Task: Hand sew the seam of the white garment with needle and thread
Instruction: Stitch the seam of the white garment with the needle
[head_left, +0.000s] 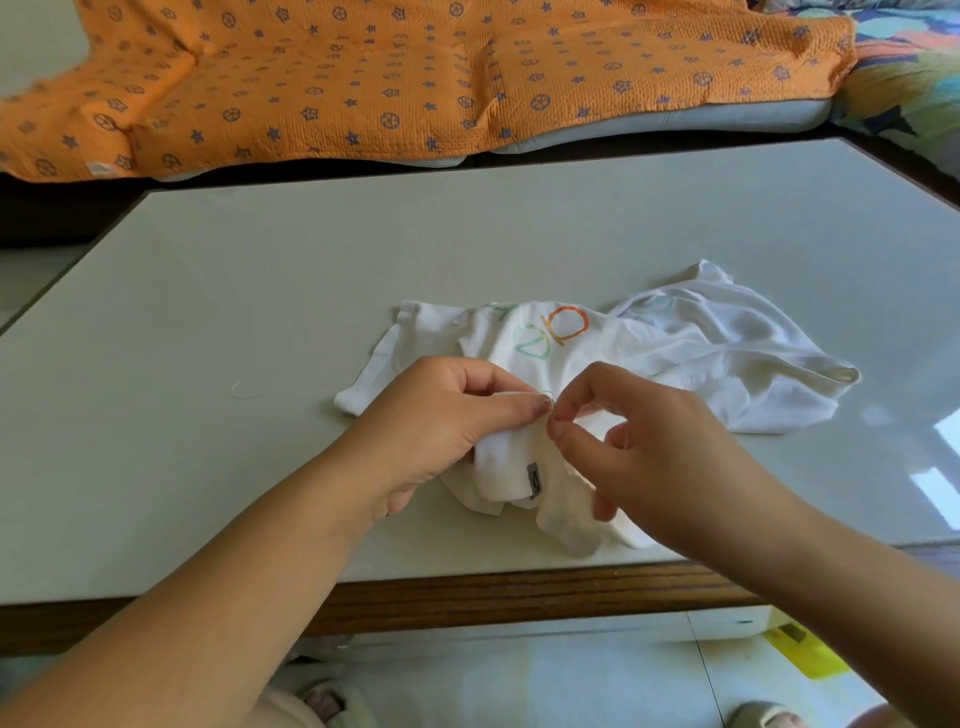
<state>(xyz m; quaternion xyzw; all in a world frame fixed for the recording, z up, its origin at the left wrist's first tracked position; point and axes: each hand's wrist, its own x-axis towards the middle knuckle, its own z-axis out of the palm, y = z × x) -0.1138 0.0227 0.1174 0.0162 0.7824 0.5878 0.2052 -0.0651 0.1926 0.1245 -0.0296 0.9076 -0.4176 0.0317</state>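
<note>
On the pale glossy table (260, 291), near its front edge, lies a crumpled white garment with coloured letters (675, 353). The left hand (441, 421) grips a fold of it, and the right hand (639, 436) pinches a thin thread (546, 397) just beside.

Both hands meet over the white garment (649, 343) on the table (260, 291): left hand (447, 415) pinches fabric, right hand (639, 436) pinches thread.

The pale table (260, 291) has a brown wood edge. A crumpled white garment (701, 353) lies on it, with a thin thread (249, 391) well apart.
</note>
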